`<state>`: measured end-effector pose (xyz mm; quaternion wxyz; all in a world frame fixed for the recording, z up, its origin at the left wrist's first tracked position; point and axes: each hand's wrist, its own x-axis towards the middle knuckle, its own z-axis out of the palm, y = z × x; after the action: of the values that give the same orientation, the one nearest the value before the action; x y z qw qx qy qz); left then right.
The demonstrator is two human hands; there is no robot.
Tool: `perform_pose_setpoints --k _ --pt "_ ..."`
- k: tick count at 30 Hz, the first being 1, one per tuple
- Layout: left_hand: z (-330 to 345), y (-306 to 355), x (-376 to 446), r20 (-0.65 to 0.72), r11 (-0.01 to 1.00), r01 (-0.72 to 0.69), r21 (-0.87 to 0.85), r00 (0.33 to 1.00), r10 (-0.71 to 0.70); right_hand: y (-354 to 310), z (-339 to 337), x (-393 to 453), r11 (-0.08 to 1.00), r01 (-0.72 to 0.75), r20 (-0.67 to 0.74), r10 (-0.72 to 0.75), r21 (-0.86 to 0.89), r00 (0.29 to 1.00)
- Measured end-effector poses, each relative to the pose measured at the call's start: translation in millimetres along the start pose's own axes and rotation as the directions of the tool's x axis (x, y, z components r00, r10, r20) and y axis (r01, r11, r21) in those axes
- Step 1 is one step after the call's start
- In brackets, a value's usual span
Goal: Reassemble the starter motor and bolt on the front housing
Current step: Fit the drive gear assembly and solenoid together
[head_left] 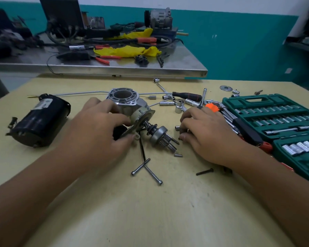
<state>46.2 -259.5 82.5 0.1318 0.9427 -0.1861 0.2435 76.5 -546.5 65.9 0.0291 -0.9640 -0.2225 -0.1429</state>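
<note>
Two hands were on the wooden table (150, 211). Our left hand (100, 125) gripped the drive assembly (143, 122), fingers curled round its mounting plate, thumb under the plate's lower lug. Our right hand (203, 132) lay knuckles-up with fingers curled down on the tabletop; whether they pinched a small part we could not tell.

Surroundings: a small socket (177, 128) sat just beside the right fingertips. Between the two sets of fingertips lay the pinion gear (163, 138). A short pin (178, 155) lay near the right thumb; a black bolt (204, 171) lay under the right wrist. Two long bolts (146, 171) lay crossed nearer us than the left fingers. The front housing (125, 98) stood just beyond the left fingers, bore facing up. The black motor body (41, 120) lay well apart, left of the left hand. The green socket case (278, 118) lay open right of the right hand.

Drive assembly long axis: diagonal, pinion end pointing toward the right thumb and nearer us.
</note>
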Motion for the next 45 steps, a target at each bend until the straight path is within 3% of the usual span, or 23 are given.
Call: perform_pose_setpoints --k 6,14,17,21,24,27,30,36,45 --pt "8.1 14.8 2.6 -0.061 1.000 -0.020 0.021 0.998 0.021 -4.4 -0.8 6.7 0.999 -0.039 0.057 0.038 0.015 0.998" --pt "8.2 11.5 8.7 -0.314 0.974 -0.174 -0.146 0.942 0.121 -6.5 -2.6 4.9 0.994 -0.096 0.094 0.091 0.045 0.991" --pt "2.9 6.4 8.7 -0.424 0.974 -0.118 -0.194 0.905 0.025 -0.4 -3.8 1.0 0.992 -0.089 0.091 0.080 0.094 0.993" --pt "-8.7 4.5 8.3 -0.444 0.926 0.053 -0.373 0.867 -0.228 2.6 -3.5 1.8 0.986 -0.072 0.082 0.060 0.153 0.995" --pt "-17.0 -2.5 15.8 -0.317 0.681 0.214 -0.700 0.761 -0.565 7.7 -4.1 -1.1 0.983 -0.029 0.085 0.014 0.182 0.996" --pt "-27.5 -18.0 20.3 -0.196 0.489 0.285 -0.824 0.666 -0.720 13.8 -5.4 -6.5 0.975 0.002 0.081 -0.021 0.221 0.996" --pt "-24.7 -20.4 15.5 -0.193 0.526 0.320 -0.788 0.683 -0.704 14.8 -4.2 -5.6 0.978 0.002 0.073 -0.018 0.208 0.997" --pt "-5.1 -18.0 13.9 0.041 0.446 0.508 -0.737 0.693 -0.720 17.2 -7.1 -7.0 0.972 0.019 0.079 -0.038 0.233 0.996" --pt "-3.2 -30.3 25.5 0.229 0.460 0.637 -0.619 0.707 -0.669 20.1 -10.6 -5.4 0.967 0.091 0.107 -0.119 0.239 0.987"
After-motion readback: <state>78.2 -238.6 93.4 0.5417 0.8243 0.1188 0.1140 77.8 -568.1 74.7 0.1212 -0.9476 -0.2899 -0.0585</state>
